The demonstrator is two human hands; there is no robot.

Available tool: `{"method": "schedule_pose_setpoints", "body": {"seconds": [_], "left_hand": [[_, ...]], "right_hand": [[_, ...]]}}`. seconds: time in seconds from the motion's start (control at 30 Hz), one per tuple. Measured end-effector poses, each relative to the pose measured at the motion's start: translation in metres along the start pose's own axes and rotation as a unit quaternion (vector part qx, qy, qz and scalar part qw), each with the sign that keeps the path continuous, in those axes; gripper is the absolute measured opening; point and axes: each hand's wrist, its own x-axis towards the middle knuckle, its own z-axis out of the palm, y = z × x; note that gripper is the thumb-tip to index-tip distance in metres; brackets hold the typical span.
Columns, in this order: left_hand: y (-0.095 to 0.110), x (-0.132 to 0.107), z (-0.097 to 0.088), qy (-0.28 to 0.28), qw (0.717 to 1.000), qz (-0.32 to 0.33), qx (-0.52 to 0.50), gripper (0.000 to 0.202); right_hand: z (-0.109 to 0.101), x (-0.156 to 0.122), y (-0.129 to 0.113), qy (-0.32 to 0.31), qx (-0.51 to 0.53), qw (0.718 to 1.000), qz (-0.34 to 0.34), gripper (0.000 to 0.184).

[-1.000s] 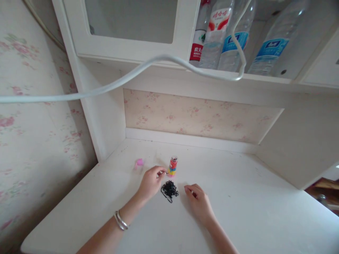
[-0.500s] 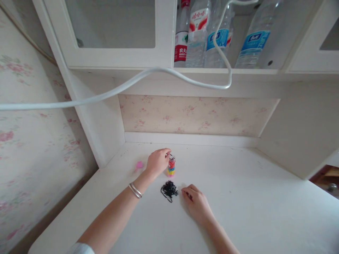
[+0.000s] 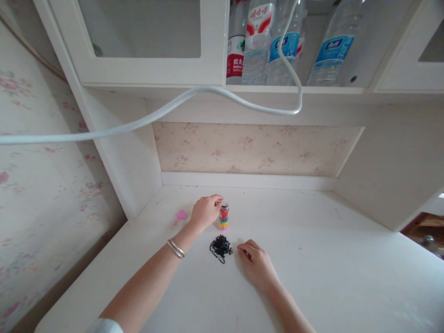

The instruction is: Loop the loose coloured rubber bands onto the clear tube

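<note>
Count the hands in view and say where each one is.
2: the left hand beside the top of the small jar, the right hand just right of the black heap.

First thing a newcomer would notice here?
Probably the white cable, sweeping from the left edge across the upper view, in front of the bottles in the open cabinet section. On the white tabletop, the tangled black pile stands out by contrast, just left of the right hand. Just beyond it stands the small colourful container, with the left hand at its top.
</note>
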Motion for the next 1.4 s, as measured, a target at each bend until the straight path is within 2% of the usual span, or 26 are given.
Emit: {"method": "schedule_pose_setpoints", "body": {"seconds": [0.53,0.83,1.0,1.4], "left_hand": [[-0.004,-0.003,0.003,0.02,0.997,0.069,-0.007,0.028],[-0.001,-0.004,-0.001,-0.039,0.994,0.085,0.05,0.042],[0.003,-0.002,-0.006,-0.053,0.987,0.112,0.101,0.046],[0.008,0.006,-0.004,-0.087,0.98,0.132,0.119,0.037]], "right_hand": [[0.001,0.0,-0.001,-0.006,-0.023,1.0,-0.005,0.032],[0.0,0.001,0.0,-0.009,-0.037,0.999,0.005,0.031],[-0.001,0.0,-0.002,-0.011,-0.04,0.999,0.006,0.032],[-0.003,-0.001,-0.004,-0.02,-0.049,0.999,-0.002,0.034]]}}
